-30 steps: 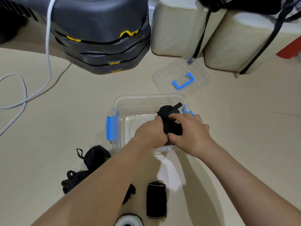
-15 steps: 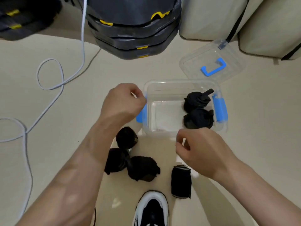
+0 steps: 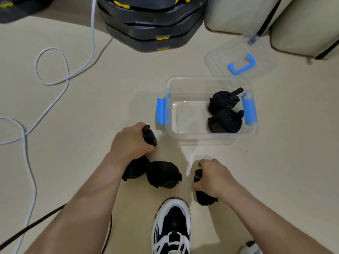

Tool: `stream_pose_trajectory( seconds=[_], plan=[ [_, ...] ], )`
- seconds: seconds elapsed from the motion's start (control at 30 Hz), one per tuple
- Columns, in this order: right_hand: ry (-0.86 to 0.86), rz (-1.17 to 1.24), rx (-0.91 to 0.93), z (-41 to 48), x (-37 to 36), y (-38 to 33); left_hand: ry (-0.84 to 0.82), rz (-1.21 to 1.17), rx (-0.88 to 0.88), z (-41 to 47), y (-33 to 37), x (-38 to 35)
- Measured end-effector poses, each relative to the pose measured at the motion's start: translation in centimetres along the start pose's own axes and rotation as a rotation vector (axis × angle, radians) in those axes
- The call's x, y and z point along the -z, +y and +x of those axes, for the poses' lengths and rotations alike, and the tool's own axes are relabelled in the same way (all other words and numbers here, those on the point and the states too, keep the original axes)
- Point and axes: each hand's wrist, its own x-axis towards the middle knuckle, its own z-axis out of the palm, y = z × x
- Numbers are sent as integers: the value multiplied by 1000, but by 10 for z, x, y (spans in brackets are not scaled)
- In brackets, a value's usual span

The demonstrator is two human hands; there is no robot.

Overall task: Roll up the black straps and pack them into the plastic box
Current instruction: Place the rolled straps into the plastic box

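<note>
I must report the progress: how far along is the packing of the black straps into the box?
Done: a rear roll and a front roll lie in the plastic box. In hand: the left hand grips a third roll, the right hand a fourth roll. Left: a partly hidden roll and a bundle beside it on the floor; the lid lies off.

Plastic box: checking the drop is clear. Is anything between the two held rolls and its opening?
Nothing visible. The lid lies behind the plastic box, whose left half is bare; two rolled straps sit at its right end. Left hand grips one roll; right hand grips a second roll.
</note>
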Motion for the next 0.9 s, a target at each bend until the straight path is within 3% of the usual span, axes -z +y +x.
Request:
stream_pose_trajectory(
  seconds=[0.1, 0.17, 0.27, 0.37, 0.5, 0.67, 0.9],
  plan=[
    [-52, 247, 119, -25, 55, -6, 129, -15, 30, -8, 2, 18],
    [21, 436, 232, -46, 95, -15, 200, -1, 88, -14, 8, 42],
    [381, 577, 321, -50, 145, -28, 346, -12, 76, -24, 29, 81],
    [708, 413, 309, -22, 175, -35, 446, -135, -12, -34, 62, 104],
    [659, 60, 315, 33, 182, -33, 330, -180, -219, -30, 100, 100],
    [586, -287, 331, 71, 163, -14, 39, 73, -403, 3, 133, 49],
    [599, -520, 363, 90, 148, -2, -161, 246, -518, 36, 144, -17]
  ],
)
